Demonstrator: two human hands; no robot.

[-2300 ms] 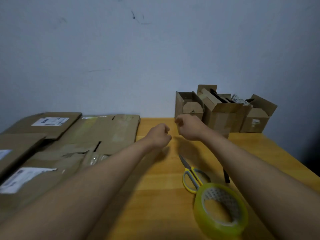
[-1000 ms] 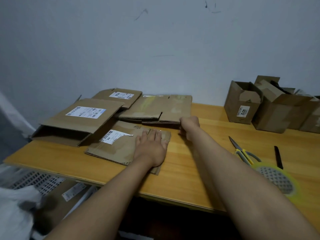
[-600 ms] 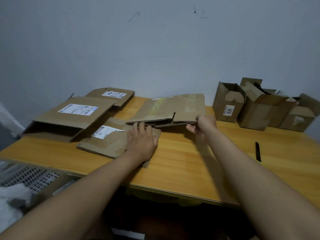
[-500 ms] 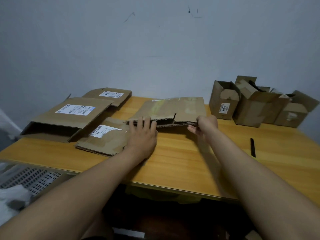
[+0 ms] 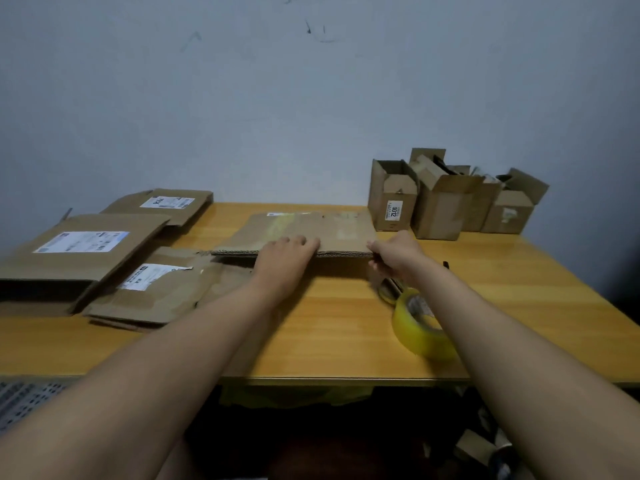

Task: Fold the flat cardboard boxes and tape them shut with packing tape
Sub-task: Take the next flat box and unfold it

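A flat cardboard box is held a little above the middle of the wooden table, its near edge raised. My left hand grips that near edge at the middle, fingers lying over the top. My right hand pinches the near right corner of the same box. A roll of yellow packing tape stands to the right, partly behind my right forearm. Just beyond it, the scissors lie mostly hidden under my right wrist.
Three more flat boxes lie at the left: a big one with a white label, a torn one and a far one. Several open upright boxes stand at the back right. A white perforated crate sits below the table's left edge.
My left hand left the torn box and took the near edge of the flat box. Both hands have drawn that box to the right, towards the table's middle.
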